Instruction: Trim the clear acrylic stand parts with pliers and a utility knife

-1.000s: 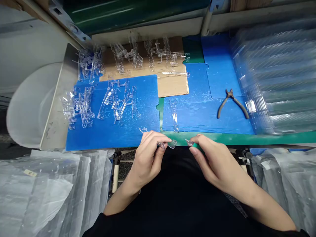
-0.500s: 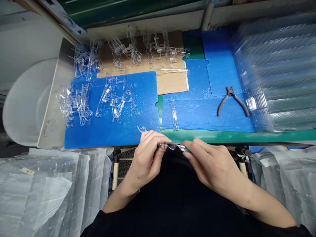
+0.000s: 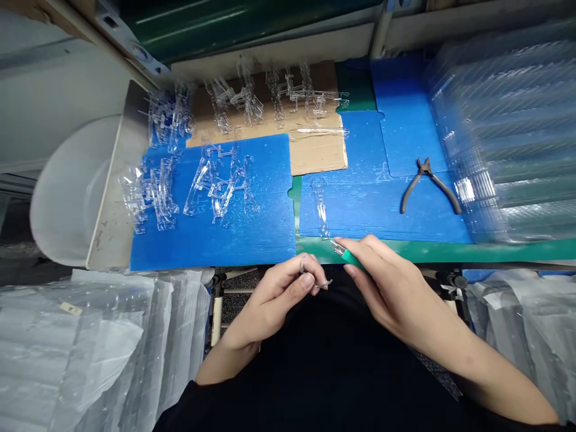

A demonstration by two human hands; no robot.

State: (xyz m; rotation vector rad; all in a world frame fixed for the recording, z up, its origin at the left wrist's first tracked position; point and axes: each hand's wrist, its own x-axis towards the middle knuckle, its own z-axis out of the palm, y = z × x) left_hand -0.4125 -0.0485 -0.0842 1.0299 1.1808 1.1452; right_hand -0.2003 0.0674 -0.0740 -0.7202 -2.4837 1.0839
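Observation:
My left hand [image 3: 283,294] is closed in a pinch on a small clear plastic piece [image 3: 315,279], just below the front edge of the bench. My right hand [image 3: 382,282] is closed round a green-handled knife [image 3: 344,253] whose blade tip points up and left, close to the clear piece. The two hands are a little apart. One long clear plastic part [image 3: 321,207] lies alone on the blue sheet [image 3: 378,207] just above my right hand.
Several clear plastic parts [image 3: 216,183] lie on the left blue sheet and more on the cardboard [image 3: 315,153] behind. Grey pliers [image 3: 427,183] rest on the right blue sheet. Clear trays [image 3: 508,126] are stacked at right. Plastic bags [image 3: 90,336] hang at lower left.
My hands have come apart. The left hand dropped lower and toward me with the clear piece, while the right hand rose slightly toward the bench edge.

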